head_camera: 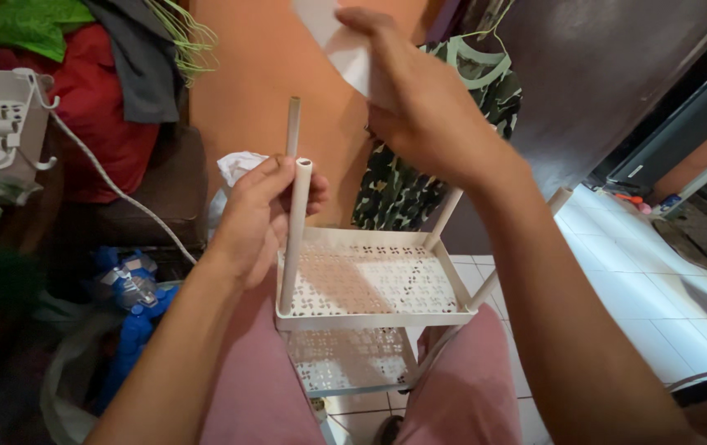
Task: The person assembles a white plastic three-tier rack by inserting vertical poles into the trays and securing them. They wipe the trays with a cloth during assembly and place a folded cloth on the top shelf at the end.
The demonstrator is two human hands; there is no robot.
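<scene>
Left hand (264, 216) around white tube (296, 235)

We note both bare forearms reaching forward from the lower frame. Left hand (264, 210): fingers curled into a closed grip, thumb on top, wrist bent slightly inward. Right hand (419, 99): raised higher, seen from the back, wrist flexed, fingers folded shut in a grip near the top edge.

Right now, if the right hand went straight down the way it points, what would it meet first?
Probably the open top of a rear white tube, just below the white piece in the right hand; depth is unclear.
</scene>
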